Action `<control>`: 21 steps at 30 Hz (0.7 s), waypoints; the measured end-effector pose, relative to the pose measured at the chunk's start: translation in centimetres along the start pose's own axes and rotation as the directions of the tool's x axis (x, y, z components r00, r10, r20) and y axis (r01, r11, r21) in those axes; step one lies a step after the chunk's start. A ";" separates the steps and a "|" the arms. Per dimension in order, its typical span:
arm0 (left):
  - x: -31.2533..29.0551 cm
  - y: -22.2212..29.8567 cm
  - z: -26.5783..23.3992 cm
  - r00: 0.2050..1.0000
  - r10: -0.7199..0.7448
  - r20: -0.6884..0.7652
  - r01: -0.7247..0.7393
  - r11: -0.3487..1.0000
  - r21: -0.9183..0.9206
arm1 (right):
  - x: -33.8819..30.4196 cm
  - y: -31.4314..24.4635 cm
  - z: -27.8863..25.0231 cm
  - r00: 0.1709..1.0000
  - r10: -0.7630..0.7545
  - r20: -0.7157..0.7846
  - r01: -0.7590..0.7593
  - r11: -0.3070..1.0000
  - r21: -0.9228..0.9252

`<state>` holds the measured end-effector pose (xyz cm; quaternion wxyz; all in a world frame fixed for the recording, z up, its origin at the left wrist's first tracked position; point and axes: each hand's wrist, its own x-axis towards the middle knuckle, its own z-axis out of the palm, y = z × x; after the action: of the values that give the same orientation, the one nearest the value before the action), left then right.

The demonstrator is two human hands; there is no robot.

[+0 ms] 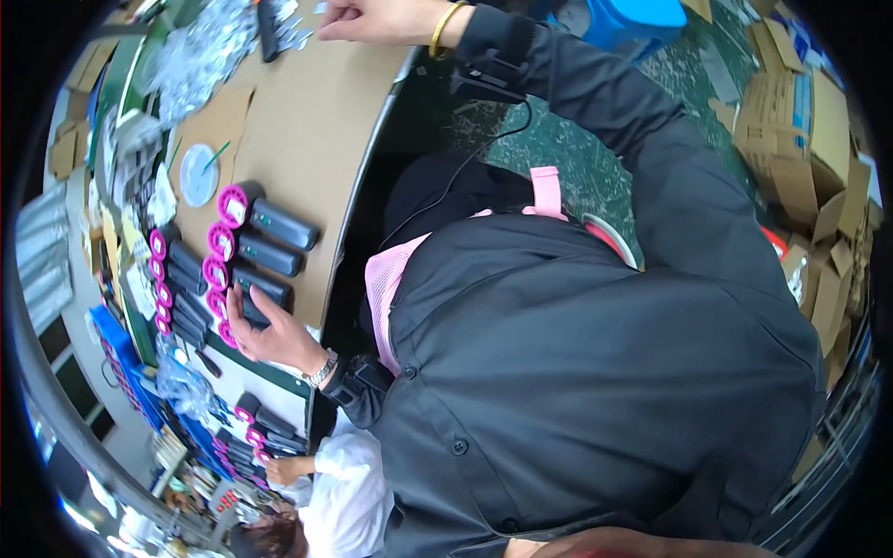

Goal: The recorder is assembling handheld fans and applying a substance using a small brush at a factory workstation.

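My left hand (276,339), with a metal watch at the wrist, rests over a row of dark grey handheld devices with pink ring heads that look like hair dryers (279,223). Its thumb and fingers are apart beside the pink heads nearest it; I see no firm grip. At the top edge is my right hand (372,20), a gold bracelet on its wrist. Its fingers are curled together over the cardboard-covered table (307,112), and anything between them is too small to tell. A black-handled tool (267,33) and silvery scraps (296,35) lie beside it.
A second row of pink-headed devices (186,270) lies farther left. Near them are a round white lid (200,175) with a green stick and clear plastic bags (200,65). A co-worker in white (349,479) handles similar devices below. Cardboard boxes (791,121) stand right; a blue bin (623,23) is above.
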<state>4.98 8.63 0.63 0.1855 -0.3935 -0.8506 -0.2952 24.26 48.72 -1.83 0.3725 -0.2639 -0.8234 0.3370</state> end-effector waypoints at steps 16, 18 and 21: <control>-1.1 0.7 0.5 0.999 0.016 0.041 -0.014 0.999 -0.050 | -2.6 4.1 -1.7 0.989 0.048 -0.141 -0.039 0.997 0.066; -1.2 0.9 0.5 0.998 0.015 0.066 -0.015 1.000 -0.004 | -2.8 4.8 -2.3 0.988 0.051 -0.147 -0.043 0.998 0.054; -0.9 1.6 0.2 0.997 0.040 0.064 -0.040 0.999 0.005 | -2.2 5.1 -2.8 0.979 0.045 -0.199 -0.028 0.996 0.089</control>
<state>6.76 9.08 0.57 0.1656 -0.4192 -0.8489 -0.2760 28.69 51.41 -5.24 0.4583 -0.2953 -0.7614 0.3506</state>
